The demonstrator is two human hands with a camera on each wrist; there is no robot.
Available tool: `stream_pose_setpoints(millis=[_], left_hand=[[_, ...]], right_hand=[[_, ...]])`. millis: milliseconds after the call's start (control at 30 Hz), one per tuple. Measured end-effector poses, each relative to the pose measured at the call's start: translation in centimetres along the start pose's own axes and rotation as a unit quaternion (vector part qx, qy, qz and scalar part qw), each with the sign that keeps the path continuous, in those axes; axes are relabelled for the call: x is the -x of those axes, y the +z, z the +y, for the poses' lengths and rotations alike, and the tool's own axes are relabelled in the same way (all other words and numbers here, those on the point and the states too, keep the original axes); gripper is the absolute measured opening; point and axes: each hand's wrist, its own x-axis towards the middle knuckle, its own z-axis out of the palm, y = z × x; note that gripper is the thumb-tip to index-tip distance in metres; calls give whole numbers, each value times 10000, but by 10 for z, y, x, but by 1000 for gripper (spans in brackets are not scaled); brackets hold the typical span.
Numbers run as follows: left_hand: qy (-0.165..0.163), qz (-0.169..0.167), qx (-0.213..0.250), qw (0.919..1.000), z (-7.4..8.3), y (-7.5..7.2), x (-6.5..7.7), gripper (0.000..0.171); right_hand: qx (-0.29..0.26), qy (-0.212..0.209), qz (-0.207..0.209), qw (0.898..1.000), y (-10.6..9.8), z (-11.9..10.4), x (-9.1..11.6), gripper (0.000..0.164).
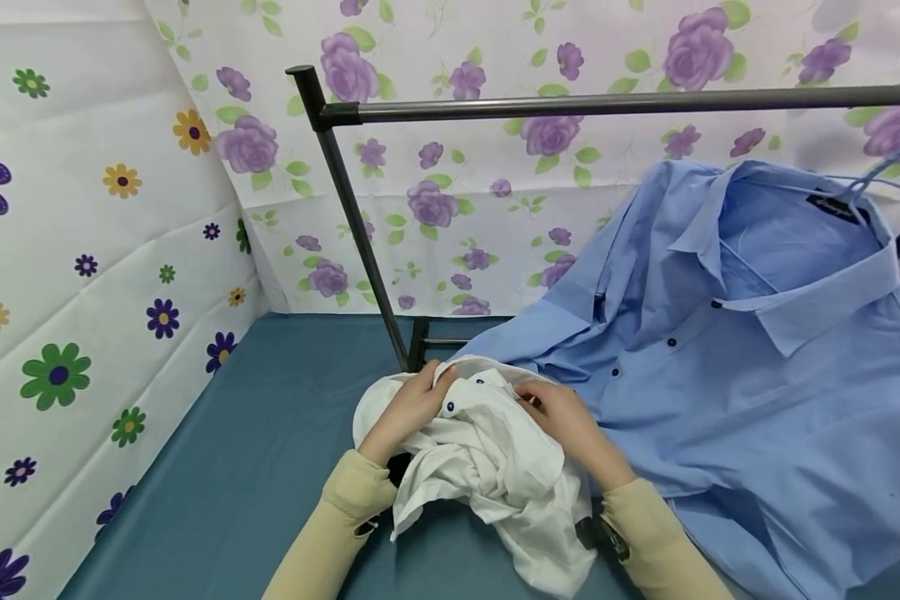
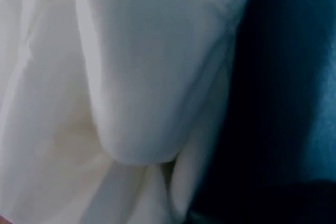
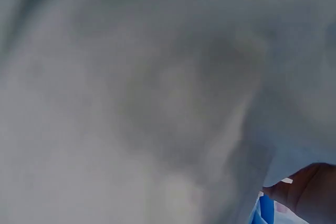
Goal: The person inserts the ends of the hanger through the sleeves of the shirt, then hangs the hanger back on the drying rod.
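A white shirt is gripped by the left hand and right hand; rightward of it, a blue shirt bears an unreadable label.

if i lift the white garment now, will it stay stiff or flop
The white garment will probably flop: it bunches in loose folds between the left hand and the right hand. It is likely light for its bulk, since it creases like thin cloth.

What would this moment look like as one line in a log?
left hand: grips white garment | right hand: pinches white garment | blue shirt: hangs from rack, right of white garment
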Motion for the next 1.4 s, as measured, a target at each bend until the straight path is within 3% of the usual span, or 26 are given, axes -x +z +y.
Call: stream_pose_setpoints(millis=[267,500,667,900,1067,1233,1400], left_hand=[[46,268,67,9996,7,-12,0,42],[252,656,72,9975,19,-31,-1,35],[503,859,-98,9950,28,-50,-2,39],[535,842,-265,9947,42,-67,2,44],[465,856,-164,9951,47,-74,6,48],[488,931,-150,9943,48,-79,9,47],[518,846,-120,9950,49,-80,15,47]], right_hand=[[-14,-159,546,9984,-7,-1,-5,13],[-83,-1002,1556,9827,-37,-10,-8,14],[-166,-1529,1885,9699,-59,-21,-2,19],[-208,-2105,1682,9628,-78,-39,19,31],[-183,-2297,1272,9648,-84,-48,34,15],[-99,-2755,1287,9526,-83,-52,45,26],[54,-3030,1368,9431,-74,-50,54,24]])
